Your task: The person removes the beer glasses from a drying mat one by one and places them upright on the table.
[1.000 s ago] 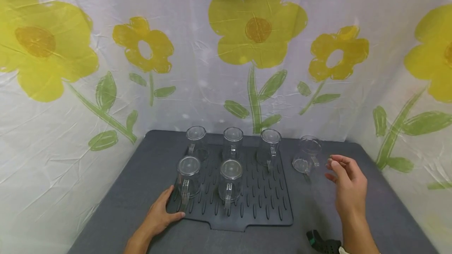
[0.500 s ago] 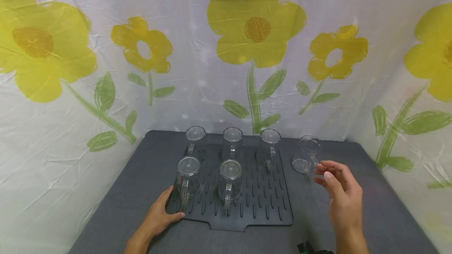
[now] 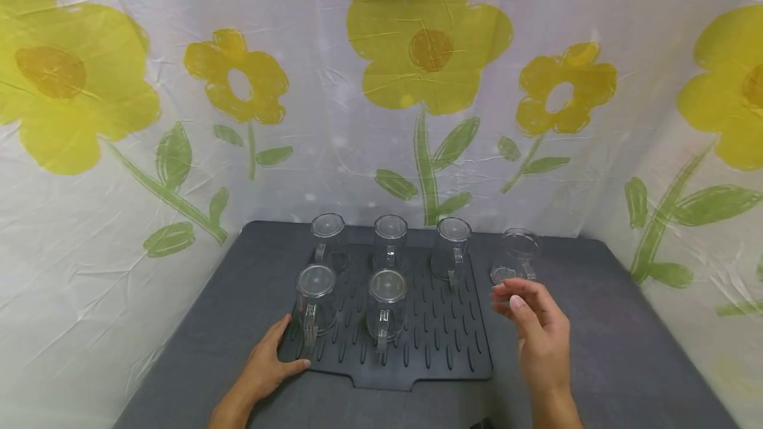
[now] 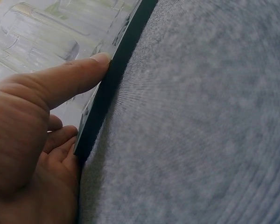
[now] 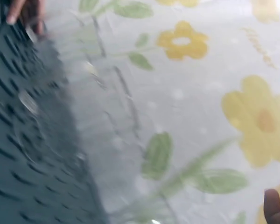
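Observation:
My left hand [image 3: 265, 363] holds the near left corner of a dark ribbed drying mat [image 3: 441, 356]. In the left wrist view its thumb presses the mat's edge [image 4: 113, 70], with the other fingers at the side edge. Several clear glass mugs stand upside down on the mat, among them a front left mug [image 3: 316, 303] and a front middle mug [image 3: 387, 303]. Right of the mat, another glass mug [image 3: 517, 250] stands upright on the table. My right hand [image 3: 541, 343] hovers in front of it, fingers loosely bent, holding nothing. Its fingertips [image 5: 272, 205] show in the right wrist view.
Behind the dark table [image 3: 602, 323] hangs a pale curtain [image 3: 334, 138] printed with yellow flowers, also closing in both sides. The back row holds a left mug [image 3: 328, 237], a middle mug [image 3: 390, 237] and a right mug [image 3: 451, 250], all upside down.
My right hand has moved left and slightly down, from beside the upright mug to in front of it. The left hand stays at the mat's corner, and the mugs have not moved.

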### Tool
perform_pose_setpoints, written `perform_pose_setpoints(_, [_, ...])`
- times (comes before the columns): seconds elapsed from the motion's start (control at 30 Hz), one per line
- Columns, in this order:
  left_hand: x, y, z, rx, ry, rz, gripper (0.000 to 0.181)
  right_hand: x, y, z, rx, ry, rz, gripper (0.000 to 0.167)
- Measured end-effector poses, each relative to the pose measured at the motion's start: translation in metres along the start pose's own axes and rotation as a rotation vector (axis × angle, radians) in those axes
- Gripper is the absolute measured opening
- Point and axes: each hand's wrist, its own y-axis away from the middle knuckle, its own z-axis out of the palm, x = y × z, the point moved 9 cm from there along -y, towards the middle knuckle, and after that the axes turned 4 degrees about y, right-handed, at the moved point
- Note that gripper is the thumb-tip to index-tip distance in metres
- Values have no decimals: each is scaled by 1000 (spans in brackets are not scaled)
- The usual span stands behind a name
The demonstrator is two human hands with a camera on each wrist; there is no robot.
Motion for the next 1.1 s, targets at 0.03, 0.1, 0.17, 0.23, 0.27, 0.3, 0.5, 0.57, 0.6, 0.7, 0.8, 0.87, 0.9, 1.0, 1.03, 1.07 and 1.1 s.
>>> perform_pose_setpoints(0.03, [0, 0, 0, -2, -1, -2, 105, 4, 2, 5, -13, 8, 10, 19])
perform_pose_setpoints(0.1, [-1, 0, 1, -4, 1, -9, 104, 12, 5, 15, -49, 21, 26, 19])
perform_pose_setpoints(0.17, [-1, 0, 1, -3, -2, -6, 105, 20, 9, 26, -85, 33, 36, 19])
perform_pose_setpoints(0.23, [0, -1, 2, -3, -9, -3, 105, 28, 13, 35, -119, 47, 40, 19])
perform_pose_setpoints(0.27, [0, -1, 2, -2, -10, -4, 105, 32, 15, 39, -133, 44, 48, 19])
perform_pose_setpoints(0.3, [-1, -2, 2, -4, -12, -4, 105, 37, 17, 43, -142, 42, 60, 19])
perform_pose_setpoints(0.5, [-1, -2, 3, -13, -11, -17, 106, 63, 29, 60, -164, 51, 89, 19])
perform_pose_setpoints(0.57, [-2, -1, 2, -11, -7, -18, 105, 70, 34, 65, -170, 47, 86, 19])
perform_pose_setpoints(0.6, [-2, 0, 2, -10, -4, -17, 105, 75, 36, 68, -169, 43, 101, 19])
perform_pose_setpoints(0.7, [-3, 0, 1, -6, -3, -12, 105, 90, 41, 72, -152, 40, 157, 19])
perform_pose_setpoints(0.8, [-3, 0, 1, -5, -2, -3, 105, 105, 47, 76, -137, 54, 226, 21])
perform_pose_setpoints(0.87, [-3, 0, 1, -7, -4, -5, 106, 114, 51, 78, -141, 73, 265, 22])
perform_pose_setpoints(0.9, [-4, 0, 1, -11, -1, -13, 105, 118, 53, 80, -144, 78, 283, 22])
perform_pose_setpoints(1.0, [-3, -1, 2, -15, -14, -17, 106, 128, 58, 82, -146, 85, 328, 21])
perform_pose_setpoints(1.03, [-3, -1, 2, -16, -19, -18, 106, 131, 59, 83, -145, 90, 338, 22])
perform_pose_setpoints(1.07, [-3, -1, 2, -16, -21, -19, 106, 133, 60, 84, -144, 89, 349, 23])
perform_pose_setpoints(1.1, [-2, -1, 3, -16, -24, -19, 106, 135, 61, 84, -142, 89, 358, 24])
